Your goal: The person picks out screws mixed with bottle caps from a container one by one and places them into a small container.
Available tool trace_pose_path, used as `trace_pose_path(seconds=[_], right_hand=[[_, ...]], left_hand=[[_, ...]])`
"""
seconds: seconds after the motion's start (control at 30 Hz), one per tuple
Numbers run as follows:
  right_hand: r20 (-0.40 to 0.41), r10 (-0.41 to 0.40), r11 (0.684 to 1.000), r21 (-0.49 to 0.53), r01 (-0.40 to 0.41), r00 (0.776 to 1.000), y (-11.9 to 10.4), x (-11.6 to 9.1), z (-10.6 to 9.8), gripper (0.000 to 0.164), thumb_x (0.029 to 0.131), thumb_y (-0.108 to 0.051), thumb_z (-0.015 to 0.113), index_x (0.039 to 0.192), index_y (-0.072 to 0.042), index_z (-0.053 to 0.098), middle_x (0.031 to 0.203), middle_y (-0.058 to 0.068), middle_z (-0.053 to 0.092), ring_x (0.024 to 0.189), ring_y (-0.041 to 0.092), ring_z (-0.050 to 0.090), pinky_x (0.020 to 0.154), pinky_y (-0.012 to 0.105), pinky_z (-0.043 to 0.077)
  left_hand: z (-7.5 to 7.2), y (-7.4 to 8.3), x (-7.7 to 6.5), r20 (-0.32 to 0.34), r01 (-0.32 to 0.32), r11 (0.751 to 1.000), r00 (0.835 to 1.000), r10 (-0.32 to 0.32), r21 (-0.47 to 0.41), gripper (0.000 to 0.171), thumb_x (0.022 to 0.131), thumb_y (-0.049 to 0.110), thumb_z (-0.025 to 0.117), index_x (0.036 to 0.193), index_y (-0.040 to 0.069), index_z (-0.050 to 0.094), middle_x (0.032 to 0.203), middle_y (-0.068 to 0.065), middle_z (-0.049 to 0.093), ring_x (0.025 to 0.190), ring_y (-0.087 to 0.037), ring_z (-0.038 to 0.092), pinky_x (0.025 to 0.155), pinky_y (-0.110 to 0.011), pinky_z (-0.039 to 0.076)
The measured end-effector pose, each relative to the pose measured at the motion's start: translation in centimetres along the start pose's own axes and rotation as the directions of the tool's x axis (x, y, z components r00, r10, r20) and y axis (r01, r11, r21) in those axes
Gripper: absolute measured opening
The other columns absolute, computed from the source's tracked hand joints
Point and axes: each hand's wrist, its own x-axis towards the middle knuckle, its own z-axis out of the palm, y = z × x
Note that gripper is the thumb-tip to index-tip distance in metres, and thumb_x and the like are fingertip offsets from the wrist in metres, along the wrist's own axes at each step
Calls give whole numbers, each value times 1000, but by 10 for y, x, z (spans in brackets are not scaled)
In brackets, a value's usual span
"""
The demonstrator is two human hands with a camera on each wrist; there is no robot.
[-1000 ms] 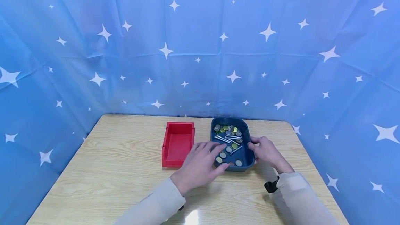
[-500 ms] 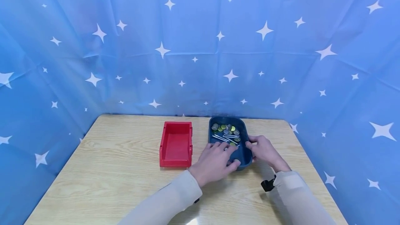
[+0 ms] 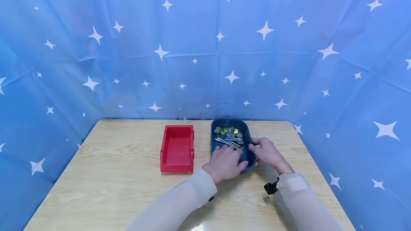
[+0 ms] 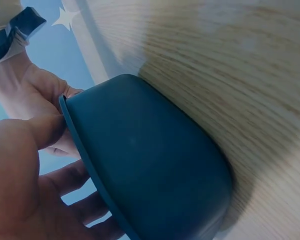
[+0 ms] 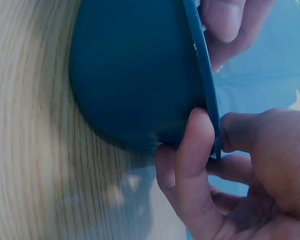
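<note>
A dark blue tray (image 3: 246, 126) stands on the table in the head view. It holds several round gold and silver discs (image 3: 229, 134) and several slim silver rods (image 3: 231, 140) like nails or bolts. My left hand (image 3: 224, 163) reaches over the near end, its spread fingers dipping in among the contents. Their tips are hidden, and the thumb is apart from them. With thumb and fingers, my right hand (image 3: 267, 153) pinches the tray's right rim. The right wrist view shows its fingers (image 5: 195, 145) against the outer wall; the left wrist view shows the tray's outside (image 4: 150, 155).
To the left of the tray sits an open red bin (image 3: 177, 149) with nothing visible inside. Both stand near the far edge of a light wooden table (image 3: 106, 181). A blue curtain with white stars (image 3: 192, 45) hangs behind and at the sides.
The left hand has moved right, from beside the red bin to over the near end of the tray, and its fingers have dipped in. The right hand keeps its grip on the rim.
</note>
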Motion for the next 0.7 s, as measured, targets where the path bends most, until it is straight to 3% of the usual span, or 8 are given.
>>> trace_pose_path(seconds=[0.13,0.27,0.53,0.6,0.7], right_hand=[[0,5,1000,2,-5,1000,-1,0,1,52,121,-17,58,169,2,55,99,22,81,58,18,69,61,41,68],[-9,2,1000,-7,-2,1000,-1,0,1,51,121,-16,58,168,3,56,111,26,84,58,18,71,61,43,68],[-41,16,1000,-17,-17,999,-2,-1,4,51,118,-14,59,166,2,59,114,27,84,60,18,74,60,41,69],[-40,15,1000,-22,-15,999,-3,-1,5,51,118,-14,59,167,2,59,109,25,84,60,18,74,61,42,69],[-36,16,1000,-26,-17,999,-5,-2,4,51,119,-15,58,167,2,57,100,20,82,62,17,73,62,43,70]], left_hand=[[0,2,6,27,10,1000,1000,-11,25,51,119,57,62,155,24,76,158,-6,75,140,-29,74,122,-58,61],[-3,9,15,55,36,998,998,-39,52,45,119,55,62,148,25,79,152,-4,78,136,-27,75,117,-55,63],[-12,18,32,99,108,991,988,-116,77,33,116,49,69,112,24,88,124,0,86,107,-22,79,91,-46,69],[-14,18,36,105,120,989,986,-129,88,32,116,48,70,110,23,88,120,2,87,102,-20,80,87,-44,70],[-17,17,42,136,155,983,976,-167,94,29,115,48,73,120,24,89,120,3,88,97,-18,79,85,-42,70]])
